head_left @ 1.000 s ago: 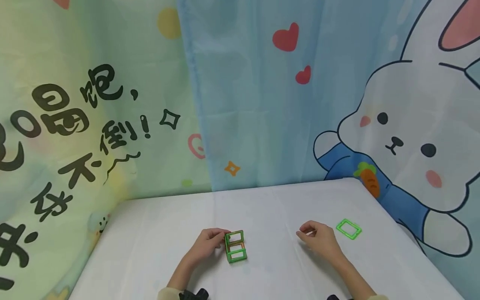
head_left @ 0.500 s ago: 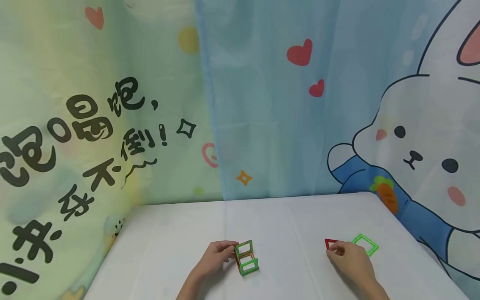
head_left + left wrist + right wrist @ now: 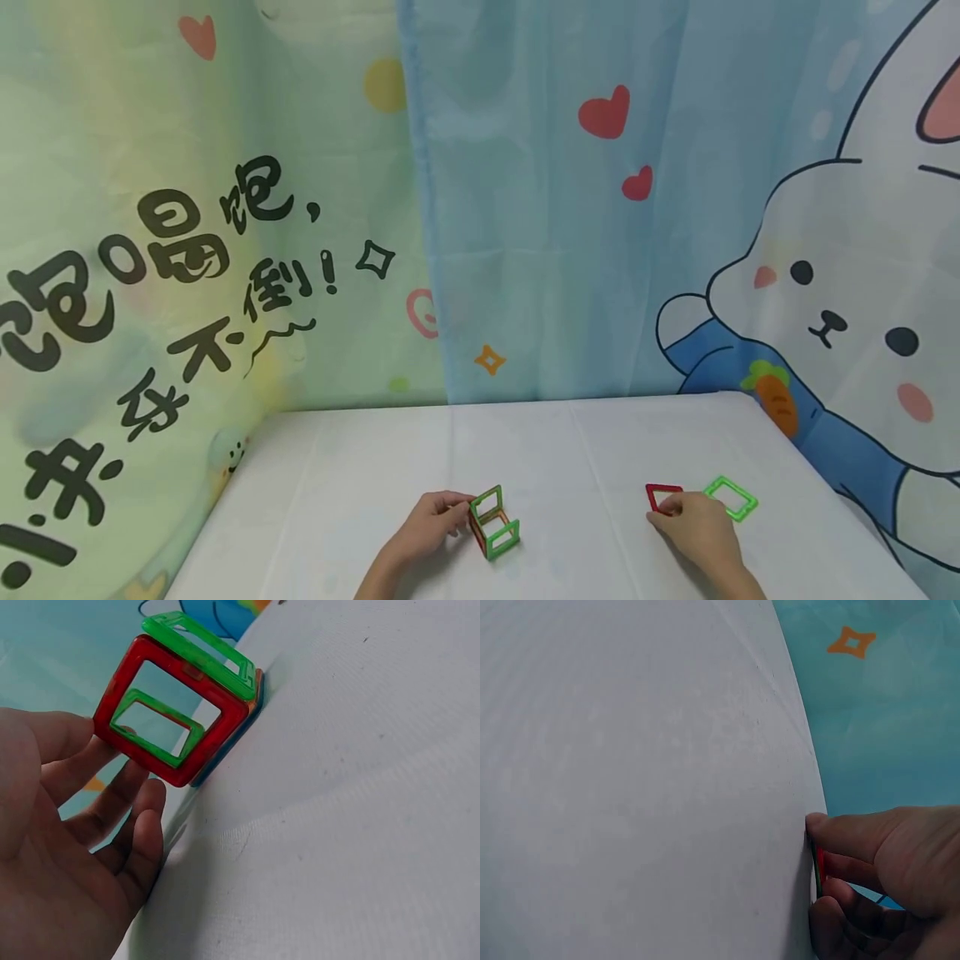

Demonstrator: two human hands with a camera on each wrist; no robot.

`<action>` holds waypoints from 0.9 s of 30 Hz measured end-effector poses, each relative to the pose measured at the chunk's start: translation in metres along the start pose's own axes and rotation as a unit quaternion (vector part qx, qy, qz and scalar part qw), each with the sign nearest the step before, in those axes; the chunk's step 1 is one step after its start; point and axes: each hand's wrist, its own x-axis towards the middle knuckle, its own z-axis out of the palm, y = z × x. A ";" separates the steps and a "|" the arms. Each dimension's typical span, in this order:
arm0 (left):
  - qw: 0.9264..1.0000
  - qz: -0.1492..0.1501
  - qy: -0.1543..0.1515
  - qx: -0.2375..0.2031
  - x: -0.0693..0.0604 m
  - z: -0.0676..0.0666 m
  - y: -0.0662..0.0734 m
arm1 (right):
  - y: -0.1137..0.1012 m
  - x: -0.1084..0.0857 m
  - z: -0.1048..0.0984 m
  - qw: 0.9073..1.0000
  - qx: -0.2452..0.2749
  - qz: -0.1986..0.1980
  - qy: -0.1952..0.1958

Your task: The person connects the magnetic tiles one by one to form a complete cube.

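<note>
My left hand [image 3: 426, 529] pinches a corner of a small open box of frame tiles [image 3: 515, 533]. In the left wrist view the box shows a red square side [image 3: 235, 720], green sides [image 3: 217, 666] and a blue edge low down, standing on the white table; the left hand [image 3: 82, 817] holds the red side's corner between thumb and finger. On the right, my right hand [image 3: 701, 533] pinches a red tile [image 3: 651, 498]. From the right wrist, the hand [image 3: 900, 862] hides most of that red tile [image 3: 820, 862].
A green square frame tile [image 3: 747, 510] lies on the white table [image 3: 315, 500], just beyond the right hand. Behind the table hangs a printed curtain [image 3: 517, 250] with hearts, writing and a rabbit.
My right hand has reached right and taken hold of a red tile, which shows beside its fingers. The box has turned slightly in my left hand. The head view has shifted.
</note>
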 end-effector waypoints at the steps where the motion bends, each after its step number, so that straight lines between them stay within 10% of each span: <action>1: 1.000 0.000 0.001 0.002 0.000 0.000 0.000 | -0.001 0.000 0.000 1.000 0.003 0.004 -0.002; 27: 1.000 0.017 -0.018 0.006 -0.003 -0.001 -0.003 | -0.039 -0.009 0.000 0.998 0.041 -0.028 0.040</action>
